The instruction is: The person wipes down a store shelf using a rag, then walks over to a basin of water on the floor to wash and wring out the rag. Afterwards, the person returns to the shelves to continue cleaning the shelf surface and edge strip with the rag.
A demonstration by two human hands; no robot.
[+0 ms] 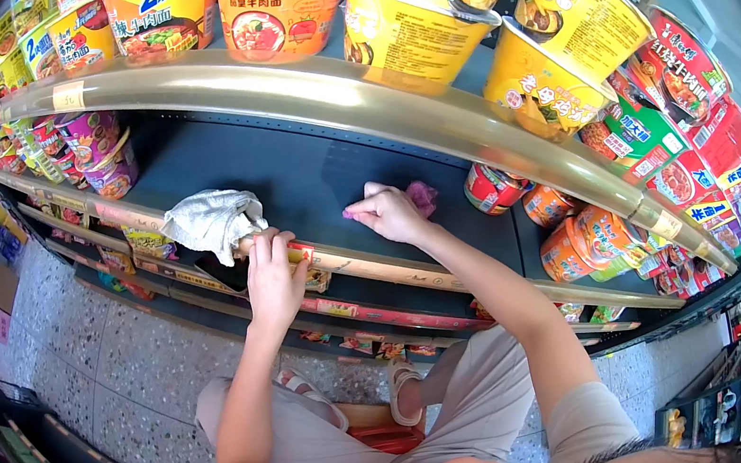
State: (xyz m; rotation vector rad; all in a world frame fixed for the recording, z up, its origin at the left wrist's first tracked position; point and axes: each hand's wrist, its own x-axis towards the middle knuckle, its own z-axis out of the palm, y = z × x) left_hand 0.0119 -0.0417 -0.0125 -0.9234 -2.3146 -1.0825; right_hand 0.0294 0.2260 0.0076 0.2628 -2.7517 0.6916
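My left hand (274,277) rests at the front edge of the dark shelf (285,172), fingers stretched up over the price strip and thumb apart. Beside its fingertips a crumpled white cloth (214,224) lies over the shelf edge. A small brownish thing by the fingers is too hidden to name. Farther in, my right hand (390,212) is closed over the shelf surface, with a crumpled pink-purple cloth (423,197) bunched at its far side. A bit of pink also shows near its fingertips.
Yellow noodle tubs (417,28) and an orange tub (284,5) stand on the shelf above, behind a shiny rail (301,88). Purple cups (100,152) stand left, red cups (490,187) and orange cups (574,244) right. Lower shelves, my knees and a speckled floor (127,335) are below.
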